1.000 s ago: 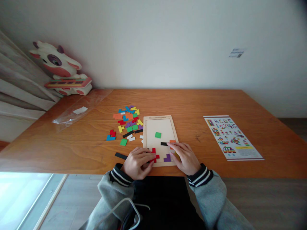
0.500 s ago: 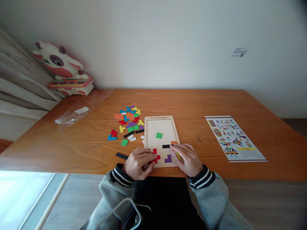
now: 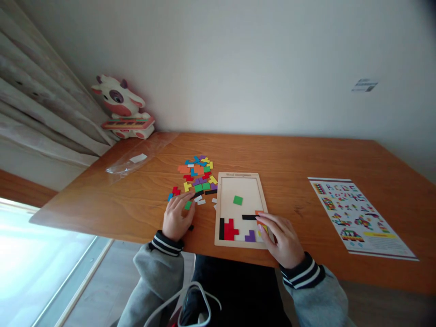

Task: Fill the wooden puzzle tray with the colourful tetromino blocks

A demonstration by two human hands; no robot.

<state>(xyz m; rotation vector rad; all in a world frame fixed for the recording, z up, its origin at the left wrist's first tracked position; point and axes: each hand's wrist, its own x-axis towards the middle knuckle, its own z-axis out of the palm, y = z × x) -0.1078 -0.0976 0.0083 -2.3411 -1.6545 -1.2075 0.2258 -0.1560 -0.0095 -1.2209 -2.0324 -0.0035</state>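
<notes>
My left hand (image 3: 177, 217) hovers at the near side of the loose puzzle pieces, fingers apart, with a green square piece (image 3: 188, 205) close to its fingertips. My right hand (image 3: 282, 238) rests over the right edge of the wooden puzzle board (image 3: 237, 244), thumb and fingers around a yellow piece (image 3: 262, 230). An orange piece (image 3: 259, 212) and a black bar (image 3: 249, 217) meet its fingertips. On the board lie a black bar upright at the left, a red piece (image 3: 230, 230), a purple piece (image 3: 250, 236) and a tilted green square (image 3: 237, 200).
Several coloured pieces (image 3: 198, 170) are scattered left of the board. A clear plastic bag (image 3: 136, 160) lies farther left, before a cow-shaped toy keyboard (image 3: 129, 122). A printed pattern sheet (image 3: 357, 213) lies at the right. A white cable (image 3: 195, 286) hangs below the table edge.
My left hand has left the board and moved left to the loose pieces, uncovering the red piece and black bar. My right hand stays at the board's right side. The view has shifted.
</notes>
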